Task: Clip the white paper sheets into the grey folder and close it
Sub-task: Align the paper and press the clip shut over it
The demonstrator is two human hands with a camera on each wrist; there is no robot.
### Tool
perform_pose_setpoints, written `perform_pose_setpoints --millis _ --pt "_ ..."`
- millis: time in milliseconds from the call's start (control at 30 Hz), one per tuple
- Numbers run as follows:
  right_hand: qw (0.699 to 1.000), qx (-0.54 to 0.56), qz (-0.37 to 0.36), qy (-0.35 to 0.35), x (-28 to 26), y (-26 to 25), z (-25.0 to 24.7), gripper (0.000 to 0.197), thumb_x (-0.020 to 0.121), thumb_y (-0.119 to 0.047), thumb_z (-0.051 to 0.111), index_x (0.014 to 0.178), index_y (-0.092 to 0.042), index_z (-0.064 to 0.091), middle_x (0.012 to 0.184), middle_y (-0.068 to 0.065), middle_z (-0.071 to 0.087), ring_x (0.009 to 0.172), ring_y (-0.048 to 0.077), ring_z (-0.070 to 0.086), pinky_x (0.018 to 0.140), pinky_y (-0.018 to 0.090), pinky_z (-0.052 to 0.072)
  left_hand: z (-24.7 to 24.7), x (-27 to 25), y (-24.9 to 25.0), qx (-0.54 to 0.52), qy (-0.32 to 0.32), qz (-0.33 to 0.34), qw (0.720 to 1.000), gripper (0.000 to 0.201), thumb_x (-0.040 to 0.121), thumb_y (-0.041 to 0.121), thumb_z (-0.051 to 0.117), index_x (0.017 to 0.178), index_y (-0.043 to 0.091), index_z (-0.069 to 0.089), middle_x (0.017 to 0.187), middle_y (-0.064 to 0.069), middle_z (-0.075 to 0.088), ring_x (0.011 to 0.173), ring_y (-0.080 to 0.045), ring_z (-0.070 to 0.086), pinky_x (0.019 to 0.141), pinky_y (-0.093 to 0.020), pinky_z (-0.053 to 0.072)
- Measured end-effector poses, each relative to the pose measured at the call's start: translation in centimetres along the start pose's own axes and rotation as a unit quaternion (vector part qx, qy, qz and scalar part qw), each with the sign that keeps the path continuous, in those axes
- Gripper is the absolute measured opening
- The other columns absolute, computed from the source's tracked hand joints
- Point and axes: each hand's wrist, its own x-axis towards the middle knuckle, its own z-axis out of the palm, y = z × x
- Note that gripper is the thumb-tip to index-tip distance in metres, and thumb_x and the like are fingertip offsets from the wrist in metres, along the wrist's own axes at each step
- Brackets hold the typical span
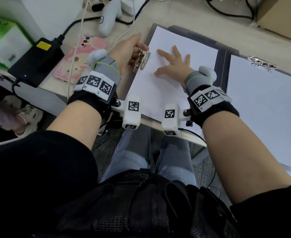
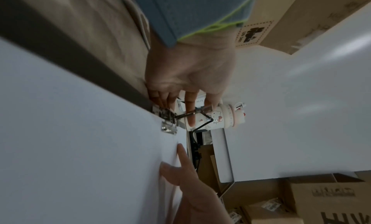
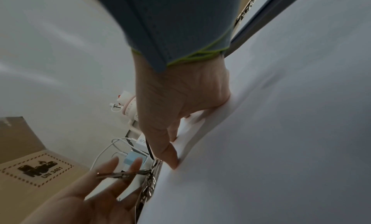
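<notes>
The grey folder (image 1: 224, 54) lies open on the desk. A white paper sheet (image 1: 158, 95) covers its left half. A metal clip (image 1: 144, 59) sits at that sheet's left edge, with its lever raised. My left hand (image 1: 131, 48) grips the clip lever (image 2: 197, 112), fingers against the wire. My right hand (image 1: 174, 63) lies flat on the sheet just right of the clip, fingers spread and pressing the paper (image 3: 271, 148). The right half holds more white paper (image 1: 265, 117) under a second metal clip (image 1: 261, 63).
Left of the folder lie a pink-cased phone (image 1: 79, 60), a black power adapter (image 1: 36, 60), a white controller (image 1: 108, 16) and cables. A cardboard box (image 1: 282, 16) stands at the far right. The desk's front edge (image 1: 155, 124) runs under my wrists.
</notes>
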Motion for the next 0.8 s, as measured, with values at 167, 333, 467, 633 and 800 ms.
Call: perform_pose_setpoints --millis 167,333,467,633,800 --pt "1.0 0.013 0.0 0.006 -0.1 0.1 0.0 0.074 0.081 -0.029 0.06 0.143 -0.05 0.025 0.16 -0.015 -0.009 0.143 0.031 -0.029 0.118 0.05 0.0 -1.3 -1.0 -1.0 0.059 -0.054 -0.058 0.995 0.015 0.084 0.03 0.054 0.07 0.023 0.055 0.066 0.006 0.053 0.043 -0.008 0.041 0.04 -0.01 0.033" --pt "1.0 0.005 -0.007 0.011 -0.3 0.0 0.1 0.072 0.081 -0.029 0.06 0.143 -0.047 0.026 0.161 -0.009 -0.009 0.144 0.031 -0.028 0.121 0.048 -0.005 -2.2 -1.5 -1.3 0.065 -0.101 -0.121 0.985 0.022 0.09 0.039 0.051 0.076 0.023 0.058 0.062 0.009 0.063 0.052 -0.007 0.057 0.05 -0.016 0.046" --pt "1.0 0.001 -0.011 0.017 -0.4 -0.1 0.1 0.071 0.082 -0.028 0.06 0.143 -0.046 0.027 0.161 -0.006 -0.009 0.146 0.027 -0.025 0.12 0.048 -0.007 -2.1 -1.5 -1.8 0.061 -0.078 -0.105 0.99 0.014 0.092 0.021 0.053 0.08 0.021 0.06 0.058 0.011 0.067 0.046 -0.004 0.063 0.044 -0.013 0.049" --pt "1.0 0.015 -0.008 0.019 -0.1 0.2 0.2 0.072 0.081 -0.029 0.061 0.142 -0.048 0.028 0.161 -0.009 -0.008 0.143 0.031 -0.029 0.12 0.047 -0.007 -1.7 -1.3 -2.8 0.06 -0.022 -0.07 0.996 0.018 0.086 0.003 0.06 0.083 0.02 0.065 0.084 -0.003 0.062 0.068 -0.015 0.048 0.044 -0.014 0.05" --pt "0.999 0.027 -0.011 0.03 0.0 0.1 0.4 0.072 0.08 -0.028 0.062 0.141 -0.047 0.03 0.161 -0.01 -0.007 0.143 0.031 -0.029 0.121 0.047 -0.006 -2.0 -1.3 -3.0 0.044 -0.01 -0.051 0.998 0.014 0.085 0.004 0.061 0.089 0.017 0.065 0.08 -0.001 0.066 0.066 -0.014 0.055 0.055 -0.019 0.054"
